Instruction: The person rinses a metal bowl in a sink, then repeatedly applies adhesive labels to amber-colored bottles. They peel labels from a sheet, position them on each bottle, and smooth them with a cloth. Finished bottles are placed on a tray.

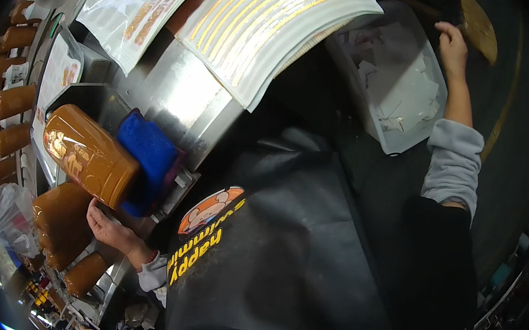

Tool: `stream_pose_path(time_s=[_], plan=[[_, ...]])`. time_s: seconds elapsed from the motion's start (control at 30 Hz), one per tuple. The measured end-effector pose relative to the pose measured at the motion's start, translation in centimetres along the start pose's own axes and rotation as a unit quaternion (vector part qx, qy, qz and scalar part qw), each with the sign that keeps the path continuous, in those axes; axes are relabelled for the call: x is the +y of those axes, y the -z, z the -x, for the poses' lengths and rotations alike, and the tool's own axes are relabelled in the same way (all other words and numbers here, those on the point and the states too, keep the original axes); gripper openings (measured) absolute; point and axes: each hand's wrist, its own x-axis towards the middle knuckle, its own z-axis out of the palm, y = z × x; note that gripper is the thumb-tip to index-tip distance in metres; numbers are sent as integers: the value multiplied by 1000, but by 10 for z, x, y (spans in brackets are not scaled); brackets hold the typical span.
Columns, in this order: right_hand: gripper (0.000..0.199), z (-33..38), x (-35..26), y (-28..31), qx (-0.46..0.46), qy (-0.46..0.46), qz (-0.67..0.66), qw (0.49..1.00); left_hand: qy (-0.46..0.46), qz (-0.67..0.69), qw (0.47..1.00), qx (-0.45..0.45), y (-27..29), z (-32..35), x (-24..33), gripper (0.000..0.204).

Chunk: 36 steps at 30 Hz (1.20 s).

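The work centres on the jar, a brown one lying tilted on a metal stand, and it looks part-way through. This jar already bears a gold picture on its upper side. The plain jars just below it show no gold from here, so I judge they are yet to be dressed. A row of jars to the left of the jar runs along the rim, too small and blurred to tell whether they are finished. Above and to the right of the jar, sheets of gold strips lie fanned over the stand, and many strips appear unused. The left hand sits right under the jar's lower end. Its fingers are loosely spread and it pinches nothing; it rests against or just beside the plain jars, and I cannot tell whether it touches the jar itself. The right hand is well apart from the jar, far to its upper right. It reaches past a white bin of paper scraps, with its fingers bent over the edge of a flat brown board. Whether it grips the board cannot be told. A blue cloth lies touching the jar on its right side.
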Motion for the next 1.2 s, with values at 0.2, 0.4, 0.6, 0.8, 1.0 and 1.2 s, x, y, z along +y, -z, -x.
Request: stream_pose_path(time_s=[0.2, 0.4, 0.6, 0.8, 1.0, 1.2], plan=[[22, 243, 36, -28, -155, -290, 46, 943, -73, -144, 981, -105, 16, -5, -18, 33], [23, 360, 13, -84, -409, -289, 63, 863, -101, -272, 954, -71, -4, 32, 24, 33], [23, 351, -19, -107, -420, -349, -25, 838, -121, -318, 936, -94, 5, 41, 10, 31], [26, 427, -51, -62, -438, -420, -15, 795, -338, -381, 855, -97, 32, 31, -43, 42], [27, 486, -121, -22, -530, -516, 77, 668, -329, -368, 862, -116, 21, 13, -35, 43], [31, 529, -126, -39, -502, -520, 45, 690, -309, -356, 871, -138, 10, 6, -12, 43]])
